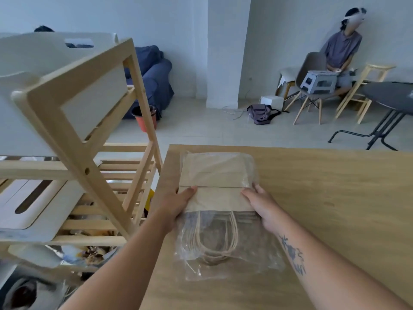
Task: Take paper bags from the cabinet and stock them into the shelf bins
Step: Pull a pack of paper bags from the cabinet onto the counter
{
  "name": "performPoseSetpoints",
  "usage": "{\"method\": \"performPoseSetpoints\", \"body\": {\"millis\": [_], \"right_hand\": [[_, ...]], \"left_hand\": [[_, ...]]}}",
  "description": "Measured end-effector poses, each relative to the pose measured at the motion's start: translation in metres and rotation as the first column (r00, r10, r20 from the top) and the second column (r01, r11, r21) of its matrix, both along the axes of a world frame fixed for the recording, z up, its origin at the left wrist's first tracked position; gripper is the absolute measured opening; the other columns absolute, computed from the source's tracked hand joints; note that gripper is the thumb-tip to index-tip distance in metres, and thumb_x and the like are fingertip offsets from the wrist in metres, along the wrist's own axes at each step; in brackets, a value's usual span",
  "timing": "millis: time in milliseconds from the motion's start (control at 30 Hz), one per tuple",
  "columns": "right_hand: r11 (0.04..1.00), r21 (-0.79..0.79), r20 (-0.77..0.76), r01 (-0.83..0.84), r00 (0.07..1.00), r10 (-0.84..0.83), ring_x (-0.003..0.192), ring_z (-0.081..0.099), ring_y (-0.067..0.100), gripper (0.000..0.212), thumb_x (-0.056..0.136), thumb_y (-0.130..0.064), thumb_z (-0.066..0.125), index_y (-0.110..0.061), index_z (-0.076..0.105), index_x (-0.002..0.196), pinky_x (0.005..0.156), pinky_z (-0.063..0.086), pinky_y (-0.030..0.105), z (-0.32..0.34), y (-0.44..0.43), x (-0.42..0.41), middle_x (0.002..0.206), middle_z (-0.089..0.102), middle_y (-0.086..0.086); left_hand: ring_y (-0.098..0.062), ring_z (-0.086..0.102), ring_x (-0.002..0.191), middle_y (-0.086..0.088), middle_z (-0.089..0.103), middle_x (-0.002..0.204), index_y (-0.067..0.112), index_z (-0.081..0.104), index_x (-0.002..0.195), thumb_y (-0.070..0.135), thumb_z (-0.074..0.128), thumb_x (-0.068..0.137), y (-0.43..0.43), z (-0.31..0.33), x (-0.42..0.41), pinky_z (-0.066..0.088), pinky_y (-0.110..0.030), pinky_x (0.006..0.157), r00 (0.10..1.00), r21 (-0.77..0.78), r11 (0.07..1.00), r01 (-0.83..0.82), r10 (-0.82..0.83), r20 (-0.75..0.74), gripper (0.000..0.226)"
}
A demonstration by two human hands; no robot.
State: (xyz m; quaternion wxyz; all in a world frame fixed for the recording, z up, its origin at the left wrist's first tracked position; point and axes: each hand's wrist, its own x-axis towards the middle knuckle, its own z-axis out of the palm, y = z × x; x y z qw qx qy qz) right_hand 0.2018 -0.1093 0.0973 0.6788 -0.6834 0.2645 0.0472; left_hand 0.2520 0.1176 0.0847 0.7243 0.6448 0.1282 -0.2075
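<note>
Holding the bag pack (pixel 214 189) between both hands on the table (pixel 335 198), your left hand (pixel 178 203) and right hand (pixel 262 205) clamp its side edges. Stocking has not begun. Next, free the bags from the wrap (pixel 223 260), then carry them to the bin (pixel 33 211) left of your left hand.

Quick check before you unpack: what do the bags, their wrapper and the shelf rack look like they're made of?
Bags: matte tan kraft paper, judging by flat creased folds; handles look like twisted paper cord. Wrapper: thin clear plastic film, glossy, wrinkled, see-through. Shelf rack: pale unfinished-looking wood, faint grain, slatted; its bins look like white plastic or painted board. The left hand and right hand grip the stack's sides.
</note>
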Motion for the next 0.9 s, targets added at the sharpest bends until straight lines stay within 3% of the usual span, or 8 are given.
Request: {"method": "performPoseSetpoints", "body": {"millis": [200,333,467,600,733,833,900], "right_hand": [[0.999,0.026,0.022,0.036,0.999,-0.036,0.095,0.064,0.021,0.011,0.097,-0.021,0.057,-0.032,0.052,0.097,0.087,0.051,0.034,0.004,-0.014,0.025,0.097,0.065,-0.003],[0.990,-0.038,0.003,0.133,0.991,-0.133,0.098,0.066,0.023,0.019,0.095,-0.024,0.059,-0.024,0.061,0.114,0.086,0.054,0.035,0.000,-0.054,0.011,0.106,0.070,0.003],[0.973,-0.072,-0.003,0.220,0.975,-0.221,0.080,0.065,0.019,0.017,0.094,-0.018,0.055,-0.021,0.064,0.109,0.065,0.050,0.028,0.009,-0.102,-0.004,0.095,0.071,0.005],[0.957,-0.128,0.013,0.259,0.966,-0.260,0.080,0.064,0.020,0.022,0.093,-0.020,0.054,-0.024,0.063,0.113,0.068,0.050,0.029,0.019,-0.151,-0.013,0.095,0.070,0.004],[0.954,-0.159,0.014,0.252,0.967,-0.253,0.077,0.064,0.020,0.026,0.092,-0.019,0.054,-0.022,0.061,0.117,0.064,0.048,0.028,0.024,-0.194,-0.016,0.092,0.070,0.005],[0.960,-0.171,0.013,0.223,0.975,-0.224,0.086,0.064,0.023,0.034,0.090,-0.020,0.054,-0.019,0.060,0.124,0.073,0.050,0.031,0.020,-0.220,-0.011,0.099,0.070,0.007],[0.965,-0.184,0.006,0.189,0.981,-0.192,0.097,0.062,0.022,0.046,0.091,-0.020,0.053,-0.021,0.053,0.136,0.084,0.049,0.034,0.015,-0.232,-0.006,0.110,0.067,-0.002]], "left_hand": [[-0.031,0.073,0.098,-0.011,0.076,0.107,0.012,0.063,0.123,0.027,0.073,0.089,-0.012,-0.003,0.039,0.056,-0.054,0.092,0.996,-0.022,0.996,0.087,-0.088,-0.007,0.039],[-0.030,0.073,0.096,-0.012,0.074,0.110,0.015,0.059,0.124,0.032,0.074,0.087,-0.062,-0.012,0.042,0.059,-0.049,0.086,0.985,-0.008,0.986,0.168,-0.168,-0.034,0.044],[-0.027,0.073,0.096,-0.008,0.074,0.111,0.016,0.059,0.125,0.038,0.077,0.083,-0.119,-0.015,0.037,0.060,-0.047,0.087,0.977,-0.014,0.978,0.209,-0.209,-0.031,0.050],[-0.026,0.073,0.095,-0.005,0.074,0.110,0.017,0.061,0.123,0.055,0.080,0.064,-0.173,-0.010,0.030,0.059,-0.048,0.086,0.971,-0.003,0.971,0.240,-0.240,-0.014,0.072],[-0.028,0.071,0.096,-0.007,0.072,0.113,0.015,0.058,0.121,0.054,0.078,0.067,-0.219,-0.011,0.022,0.060,-0.050,0.084,0.976,0.014,0.976,0.216,-0.215,-0.015,0.069],[-0.027,0.071,0.097,-0.007,0.070,0.114,0.017,0.056,0.122,0.055,0.079,0.069,-0.244,-0.011,0.021,0.060,-0.048,0.083,0.984,0.040,0.984,0.176,-0.175,-0.021,0.069],[-0.026,0.070,0.096,-0.006,0.069,0.113,0.016,0.055,0.122,0.053,0.076,0.077,-0.253,-0.010,0.018,0.061,-0.042,0.078,0.989,0.083,0.985,0.151,-0.150,-0.011,0.062]]}}
